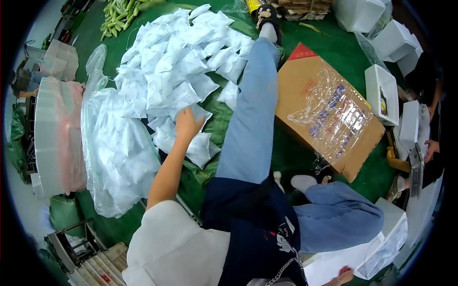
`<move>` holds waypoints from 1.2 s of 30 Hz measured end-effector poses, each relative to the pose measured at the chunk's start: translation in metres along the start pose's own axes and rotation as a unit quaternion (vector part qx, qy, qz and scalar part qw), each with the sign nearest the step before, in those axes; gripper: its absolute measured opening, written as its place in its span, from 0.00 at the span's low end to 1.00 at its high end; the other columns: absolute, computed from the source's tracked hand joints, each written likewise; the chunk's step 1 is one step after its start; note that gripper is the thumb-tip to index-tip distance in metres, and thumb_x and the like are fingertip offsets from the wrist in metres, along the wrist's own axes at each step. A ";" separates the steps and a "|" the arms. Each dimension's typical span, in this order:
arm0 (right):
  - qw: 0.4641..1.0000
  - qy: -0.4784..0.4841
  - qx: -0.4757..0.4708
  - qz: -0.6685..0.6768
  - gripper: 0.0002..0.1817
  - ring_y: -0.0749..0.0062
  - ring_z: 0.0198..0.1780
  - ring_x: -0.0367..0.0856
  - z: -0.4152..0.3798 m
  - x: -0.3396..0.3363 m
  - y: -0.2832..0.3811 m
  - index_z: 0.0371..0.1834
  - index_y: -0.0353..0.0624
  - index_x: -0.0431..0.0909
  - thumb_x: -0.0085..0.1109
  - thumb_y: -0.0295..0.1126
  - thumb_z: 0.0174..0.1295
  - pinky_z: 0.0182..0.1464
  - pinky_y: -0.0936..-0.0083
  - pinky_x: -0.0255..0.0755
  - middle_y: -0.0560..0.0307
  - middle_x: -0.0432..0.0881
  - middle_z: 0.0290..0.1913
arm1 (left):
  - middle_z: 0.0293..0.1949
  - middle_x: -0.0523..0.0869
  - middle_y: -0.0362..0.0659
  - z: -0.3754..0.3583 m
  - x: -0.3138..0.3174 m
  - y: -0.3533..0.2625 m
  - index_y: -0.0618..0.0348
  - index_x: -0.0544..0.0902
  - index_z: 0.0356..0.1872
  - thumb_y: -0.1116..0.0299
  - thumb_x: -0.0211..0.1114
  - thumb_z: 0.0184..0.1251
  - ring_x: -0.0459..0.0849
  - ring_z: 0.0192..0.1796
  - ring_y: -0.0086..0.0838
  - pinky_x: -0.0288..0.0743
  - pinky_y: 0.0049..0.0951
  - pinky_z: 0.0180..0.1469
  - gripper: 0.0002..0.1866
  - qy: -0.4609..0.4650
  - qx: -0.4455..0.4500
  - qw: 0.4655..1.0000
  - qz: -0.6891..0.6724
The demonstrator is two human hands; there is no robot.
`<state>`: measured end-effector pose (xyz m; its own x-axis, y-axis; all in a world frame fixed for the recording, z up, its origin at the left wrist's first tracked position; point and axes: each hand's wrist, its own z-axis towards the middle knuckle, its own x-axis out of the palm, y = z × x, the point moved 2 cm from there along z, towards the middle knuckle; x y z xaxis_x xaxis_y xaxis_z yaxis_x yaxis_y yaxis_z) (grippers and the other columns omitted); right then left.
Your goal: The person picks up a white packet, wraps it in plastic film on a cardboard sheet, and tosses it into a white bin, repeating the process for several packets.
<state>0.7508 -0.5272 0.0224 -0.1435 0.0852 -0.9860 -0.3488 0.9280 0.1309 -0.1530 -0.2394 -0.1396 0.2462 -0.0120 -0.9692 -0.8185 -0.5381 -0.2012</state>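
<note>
A heap of white, pillow-shaped ice packs [176, 62] lies on green sheeting on the floor. My left hand [189, 125] reaches into the near side of the heap, its fingers closed on the edge of an ice pack [199, 114]. More packs lie right below and around that hand. At the bottom edge, my right hand [345, 275] is beside a white foam box [329, 260]. Its fingers are bent, with a bit of red at them; I cannot tell what they hold.
A clear plastic bag full of white packs [117, 152] lies left of the heap. To the right stands a large cardboard carton [324, 105] with clear tape. White foam boxes [381, 93] and another person's hand [431, 148] are farther right. Green vegetables [119, 16] lie at the back.
</note>
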 end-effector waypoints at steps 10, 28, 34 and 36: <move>0.829 0.094 -0.411 0.369 0.08 0.79 0.37 0.77 -0.186 -0.010 0.413 0.48 0.38 0.76 0.51 0.25 0.69 0.41 0.82 0.72 0.59 0.79 0.38 | 0.62 0.69 0.60 -0.050 0.050 0.051 0.62 0.52 0.73 0.60 0.80 0.30 0.67 0.66 0.53 0.57 0.51 0.70 0.63 0.221 0.153 0.961 0.068; 0.608 0.580 -0.248 0.482 0.49 0.64 0.63 0.70 -0.256 0.172 0.526 0.71 0.35 0.52 0.69 0.31 0.42 0.63 0.71 0.65 0.50 0.69 0.63 | 0.58 0.75 0.61 -0.013 0.021 -0.349 0.72 0.66 0.63 0.54 0.59 0.70 0.75 0.62 0.46 0.69 0.36 0.61 0.32 0.335 0.352 0.737 -0.470; 0.806 0.262 -0.411 0.336 0.55 0.49 0.60 0.69 -0.231 0.201 0.538 0.70 0.38 0.54 0.73 0.38 0.33 0.62 0.60 0.63 0.39 0.67 0.61 | 0.51 0.80 0.56 -0.001 0.043 -0.300 0.63 0.77 0.47 0.55 0.66 0.62 0.82 0.46 0.46 0.75 0.45 0.46 0.22 0.045 0.351 0.932 -0.076; 0.829 0.070 -0.536 0.144 0.59 0.43 0.62 0.62 -0.227 0.200 0.540 0.70 0.41 0.54 0.75 0.39 0.29 0.64 0.52 0.56 0.37 0.63 0.62 | 0.39 0.83 0.54 -0.004 0.060 -0.299 0.61 0.79 0.37 0.55 0.66 0.61 0.83 0.38 0.45 0.77 0.45 0.42 0.18 0.045 0.408 0.912 0.010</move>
<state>0.3233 -0.0915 -0.0811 -0.4430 0.1346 -0.8863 -0.8935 0.0141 0.4488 0.1083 -0.0823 -0.1370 0.2388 -0.1038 -0.9655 -0.9276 0.2697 -0.2585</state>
